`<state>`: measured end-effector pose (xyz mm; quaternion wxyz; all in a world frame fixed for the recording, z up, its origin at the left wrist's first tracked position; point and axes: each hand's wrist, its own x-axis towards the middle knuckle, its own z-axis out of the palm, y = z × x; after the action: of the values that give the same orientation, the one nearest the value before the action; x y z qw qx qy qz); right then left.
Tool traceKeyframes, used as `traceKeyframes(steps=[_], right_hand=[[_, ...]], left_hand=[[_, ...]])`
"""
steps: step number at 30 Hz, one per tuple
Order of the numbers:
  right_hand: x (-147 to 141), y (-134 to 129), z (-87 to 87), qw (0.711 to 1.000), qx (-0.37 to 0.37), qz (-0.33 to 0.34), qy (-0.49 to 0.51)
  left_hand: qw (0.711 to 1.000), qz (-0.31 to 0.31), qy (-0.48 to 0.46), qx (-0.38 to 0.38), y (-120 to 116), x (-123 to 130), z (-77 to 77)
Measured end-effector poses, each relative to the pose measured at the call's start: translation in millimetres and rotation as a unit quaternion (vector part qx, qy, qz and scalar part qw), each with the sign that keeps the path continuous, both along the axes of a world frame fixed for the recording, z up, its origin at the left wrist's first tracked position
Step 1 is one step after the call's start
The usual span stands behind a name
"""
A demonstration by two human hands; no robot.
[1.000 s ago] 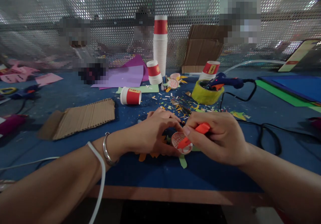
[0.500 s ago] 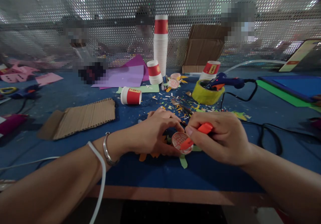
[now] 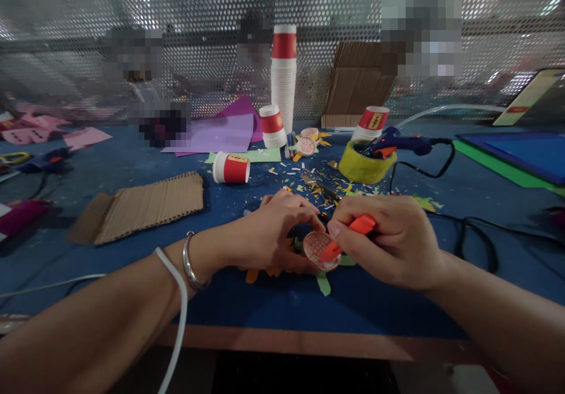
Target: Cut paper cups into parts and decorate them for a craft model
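One round piece (image 3: pixel 321 251), marked with red lines, near table's front edge, green paper strip sticking out below. Left hand (image 3: pixel 278 235) half curled, thumb and fingers gripping its side. Right hand (image 3: pixel 388 244) closed round orange-red marker (image 3: pixel 351 238), tip on round piece. Corrugated cardboard (image 3: pixel 152 209) lying off left, paper cup (image 3: pixel 231 167) on its side beyond. Paper scraps (image 3: pixel 309 185) past hands; glue gun (image 3: pixel 399 143) resting in yellow tape roll (image 3: pixel 366 164). Farther back, tall cup stack (image 3: pixel 283 82) upright before perforated metal screen (image 3: pixel 194 59).
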<state>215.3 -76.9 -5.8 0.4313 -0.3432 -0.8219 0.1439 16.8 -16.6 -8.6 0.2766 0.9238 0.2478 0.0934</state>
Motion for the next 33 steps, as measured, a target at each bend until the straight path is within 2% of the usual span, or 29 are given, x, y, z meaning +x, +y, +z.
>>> traceKeyframes(steps=[5, 12, 27, 33], right_hand=[[-0.1, -0.8, 0.3, 1.0, -0.001, -0.001, 0.001], [1.5, -0.1, 1.6, 1.0, -0.006, -0.014, -0.004], [2.0, 0.6, 3.1, 1.0, -0.003, 0.022, 0.003], [0.2, 0.4, 2.3, 1.0, -0.006, -0.003, -0.008]], left_hand=[[0.999, 0.003, 0.034, -0.007, -1.0, 2.5, 4.0], [1.0, 0.0, 0.022, -0.001, 0.7, 0.5, -0.1], [1.0, -0.004, 0.021, -0.003, 0.8, -0.6, -0.7], [1.0, -0.006, 0.023, 0.001, 1.3, -0.2, -0.5]])
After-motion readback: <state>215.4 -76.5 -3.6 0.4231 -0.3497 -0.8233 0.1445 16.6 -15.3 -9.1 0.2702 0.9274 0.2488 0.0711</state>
